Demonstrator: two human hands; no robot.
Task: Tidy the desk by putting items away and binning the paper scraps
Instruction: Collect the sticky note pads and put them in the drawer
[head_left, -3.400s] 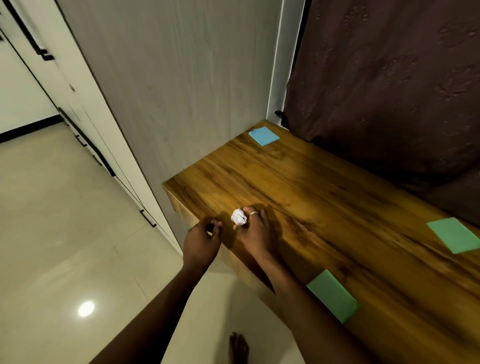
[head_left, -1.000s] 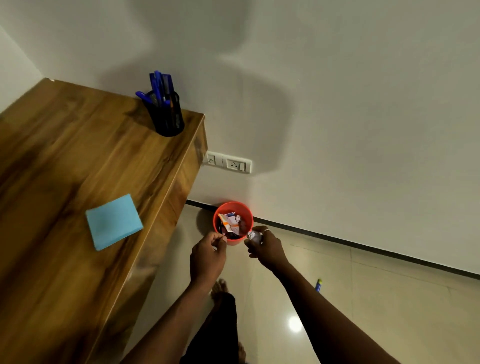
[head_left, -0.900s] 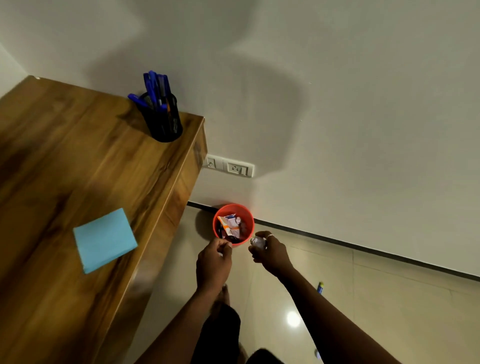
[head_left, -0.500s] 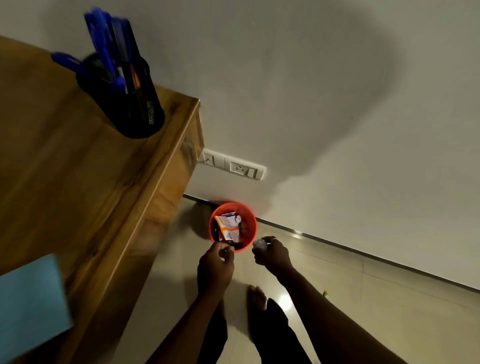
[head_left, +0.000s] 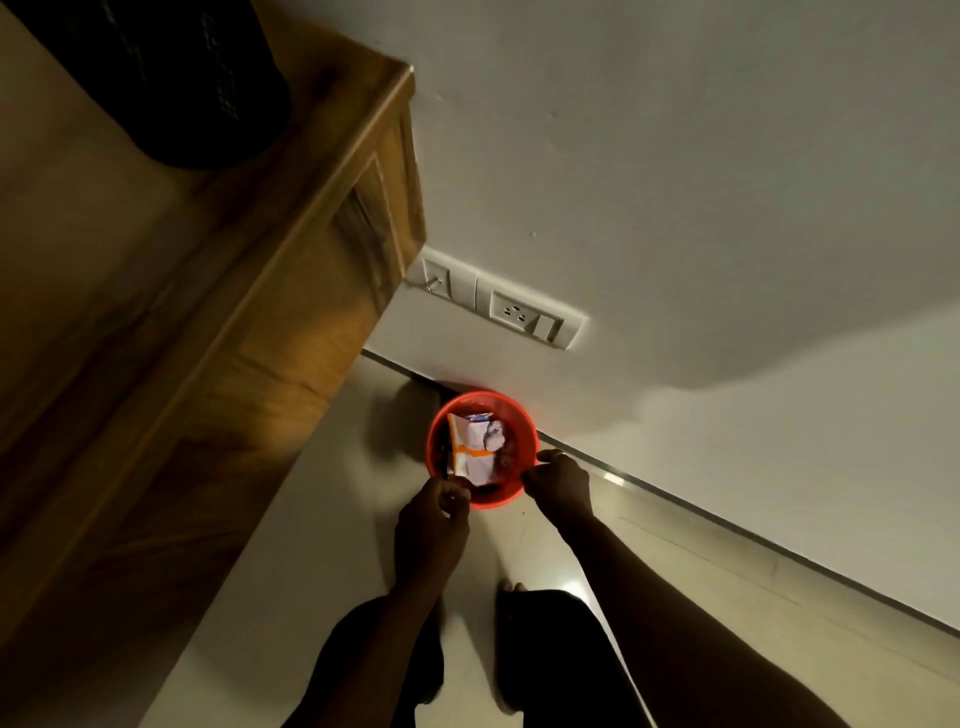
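the left hand (head_left: 434, 525) was held curled, fingertips pinched together at the near rim of the red bin (head_left: 524, 493); anything pinched could not be made out. the right hand (head_left: 558, 480) was closed loosely beside the rim. a crumpled paper scrap (head_left: 493, 435) lay inside the bin, against the wall.

Tiled floor (head_left: 332, 571), red bin (head_left: 519, 496), wooden desk (head_left: 156, 312)

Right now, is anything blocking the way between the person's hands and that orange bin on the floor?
Nothing visible does. Both the left hand and right hand hover at the near rim of the orange bin, whose top is open, with wrappers and a crumpled white scrap already inside. What either closed hand holds cannot be seen.
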